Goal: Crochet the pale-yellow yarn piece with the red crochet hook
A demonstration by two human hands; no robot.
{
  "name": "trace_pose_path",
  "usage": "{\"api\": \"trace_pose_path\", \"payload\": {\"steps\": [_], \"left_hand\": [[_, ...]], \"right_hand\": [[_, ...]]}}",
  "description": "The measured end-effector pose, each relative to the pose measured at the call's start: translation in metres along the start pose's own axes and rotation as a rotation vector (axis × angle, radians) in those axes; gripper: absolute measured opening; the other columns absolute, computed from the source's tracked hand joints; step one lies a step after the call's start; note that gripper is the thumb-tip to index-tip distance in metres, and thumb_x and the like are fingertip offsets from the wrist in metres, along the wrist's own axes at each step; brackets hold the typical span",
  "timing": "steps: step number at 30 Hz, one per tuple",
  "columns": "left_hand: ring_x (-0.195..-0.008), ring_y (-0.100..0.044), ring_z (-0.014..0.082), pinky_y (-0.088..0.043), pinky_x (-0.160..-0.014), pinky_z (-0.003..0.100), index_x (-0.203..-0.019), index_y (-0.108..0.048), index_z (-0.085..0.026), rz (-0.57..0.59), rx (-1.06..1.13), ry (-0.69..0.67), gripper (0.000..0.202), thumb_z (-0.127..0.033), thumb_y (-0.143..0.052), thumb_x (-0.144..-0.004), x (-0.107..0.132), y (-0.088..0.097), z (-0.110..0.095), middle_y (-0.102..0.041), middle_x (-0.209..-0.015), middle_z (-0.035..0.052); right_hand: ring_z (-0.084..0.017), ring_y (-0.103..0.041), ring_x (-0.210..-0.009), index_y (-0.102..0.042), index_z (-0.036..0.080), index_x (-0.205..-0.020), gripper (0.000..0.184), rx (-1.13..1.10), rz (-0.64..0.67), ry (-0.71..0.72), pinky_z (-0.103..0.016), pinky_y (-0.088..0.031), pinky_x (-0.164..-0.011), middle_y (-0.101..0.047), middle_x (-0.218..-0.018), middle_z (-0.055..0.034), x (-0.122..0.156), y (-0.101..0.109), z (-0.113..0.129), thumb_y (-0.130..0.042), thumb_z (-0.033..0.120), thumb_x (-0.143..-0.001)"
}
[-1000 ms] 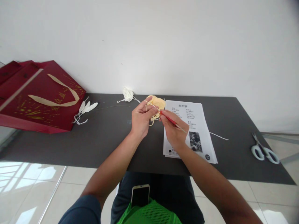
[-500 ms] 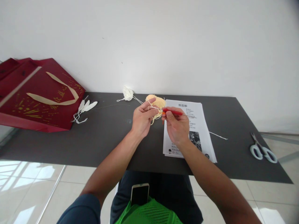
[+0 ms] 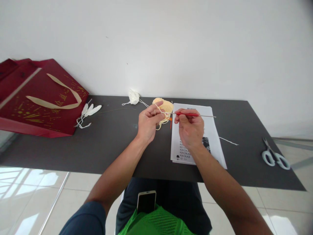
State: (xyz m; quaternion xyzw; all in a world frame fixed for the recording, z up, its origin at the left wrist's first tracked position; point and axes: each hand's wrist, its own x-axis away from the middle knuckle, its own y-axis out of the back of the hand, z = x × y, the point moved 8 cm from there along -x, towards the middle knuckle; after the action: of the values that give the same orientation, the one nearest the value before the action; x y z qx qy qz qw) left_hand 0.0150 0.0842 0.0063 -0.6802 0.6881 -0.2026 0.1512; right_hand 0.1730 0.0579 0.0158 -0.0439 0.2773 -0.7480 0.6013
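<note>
My left hand (image 3: 148,123) is closed on a pale yellow crocheted piece (image 3: 165,107), with cream yarn running over its fingers. My right hand (image 3: 190,130) pinches a red-handled crochet hook (image 3: 190,114) that lies nearly level, its metal tip pointing left into the yellow piece and its shaft sticking out to the right. A small orange marker hangs under the piece. Both hands hover over the dark table (image 3: 117,143), beside a printed pattern sheet (image 3: 195,138) that the right hand partly covers.
A small white yarn bundle (image 3: 133,97) lies behind the hands by the wall. A red gift bag (image 3: 39,98) lies at the far left with white tags (image 3: 89,112) beside it. Scissors (image 3: 275,157) rest at the right edge. A phone (image 3: 146,201) sits on my lap.
My right hand has turned the hook from pointing down-right to nearly level and has drawn it rightwards, away from the piece. My left hand has held the yellow piece in place.
</note>
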Motion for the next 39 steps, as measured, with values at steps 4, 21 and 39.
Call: {"api": "trace_pose_path", "payload": {"steps": [4,21,39], "left_hand": [[-0.055,-0.054,0.0064,-0.023,-0.046,0.020,-0.109,-0.075,-0.020,0.005,-0.033,-0.034,0.047,-0.015,-0.081,-0.062,0.000,0.001,-0.003,-0.069,-0.071,-0.0018],[-0.051,-0.053,0.0097,-0.029,-0.048,0.023,-0.085,-0.078,-0.017,0.150,-0.171,-0.030,0.030,-0.007,-0.067,-0.058,-0.005,-0.001,-0.010,-0.067,-0.063,0.0004],[-0.045,-0.041,0.0049,-0.014,-0.043,0.020,-0.081,-0.072,-0.012,0.240,-0.095,0.092,0.026,-0.004,-0.065,-0.057,-0.005,-0.004,-0.006,-0.060,-0.059,-0.0011]], "right_hand": [[-0.010,-0.062,-0.066,-0.068,0.027,-0.087,0.013,0.031,0.001,0.035,-0.028,-0.053,-0.062,-0.075,-0.090,0.0016,-0.002,0.003,0.004,-0.080,0.027,-0.081],[-0.010,-0.060,-0.060,-0.063,0.026,-0.085,0.022,0.082,0.088,0.052,-0.028,-0.049,-0.056,-0.074,-0.085,0.0015,-0.002,0.001,0.010,-0.083,0.035,-0.080],[-0.011,-0.063,-0.061,-0.064,0.026,-0.088,0.019,0.112,0.152,0.156,-0.028,-0.052,-0.056,-0.076,-0.087,0.0015,0.001,-0.003,0.016,-0.082,0.027,-0.081]]}}
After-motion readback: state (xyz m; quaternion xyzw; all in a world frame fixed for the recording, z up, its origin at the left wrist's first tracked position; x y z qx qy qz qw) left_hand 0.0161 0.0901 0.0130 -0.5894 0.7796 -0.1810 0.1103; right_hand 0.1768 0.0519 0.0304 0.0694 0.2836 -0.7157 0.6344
